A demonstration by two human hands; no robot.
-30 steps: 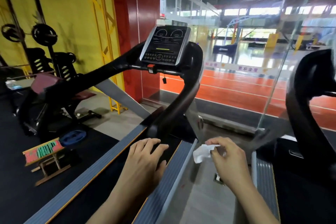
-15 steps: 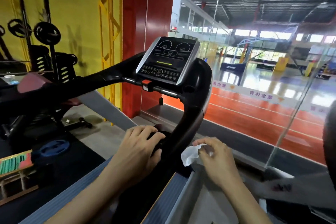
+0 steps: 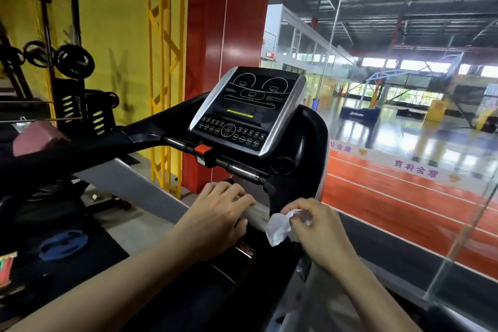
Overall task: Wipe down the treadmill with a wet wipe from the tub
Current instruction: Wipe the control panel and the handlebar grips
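Observation:
A black treadmill (image 3: 301, 143) stands in front of me, with a silver-framed console (image 3: 248, 110) and a front crossbar carrying a red clip (image 3: 202, 149). My right hand (image 3: 320, 229) pinches a crumpled white wet wipe (image 3: 277, 229) right against the lower part of the black right upright. Just left of it, my left hand (image 3: 218, 215) lies palm down with relaxed fingers over the grey panel below the crossbar. No wipe tub is in view.
A glass wall (image 3: 404, 143) runs close along the right, with a sports hall behind it. On the left stand a weight rack (image 3: 67, 62) with plates, a pink padded bench (image 3: 35, 135) and a blue weight plate (image 3: 64, 242) on the floor. A yellow steel column (image 3: 164, 62) rises behind.
My view has risen and come closer to the console. Both hands moved up and forward from above the deck to just under the crossbar, the right one still carrying the wipe.

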